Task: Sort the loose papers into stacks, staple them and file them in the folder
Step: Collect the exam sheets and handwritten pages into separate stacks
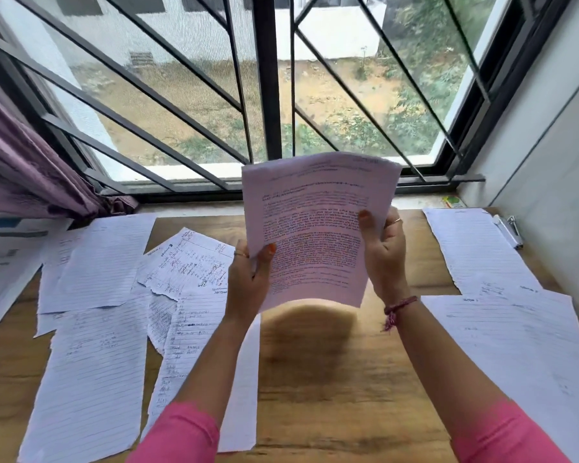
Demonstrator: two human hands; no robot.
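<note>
A: State of the hands?

B: A printed sheet [318, 228] is held upright above the counter [331, 379], clear of it. The left hand [248, 282] is closed on the sheet's lower left edge, thumb on the front. The right hand [383, 252] is closed on the right edge, thumb also on the front. Whether one sheet or several are gripped cannot be told.

A: Position of the other papers?

B: Loose lined papers [97, 295] are spread flat at 9 o'clock of the held sheet, overlapping one another; a torn one [188, 262] with dense handwriting lies uppermost among them. Two further sheets are recorded on the right: one [475, 252] at 3 o'clock, one [515, 355] at 4 o'clock, their corners overlapping.

A: Anything else noted?

B: A white-and-metal object, possibly a stapler [510, 230], is seen at 3 o'clock, beside the wall. A purple curtain [30, 168] hangs at 10 o'clock. A barred window [281, 88] is at 12 o'clock. A shadow is cast on the counter beneath the sheet.
</note>
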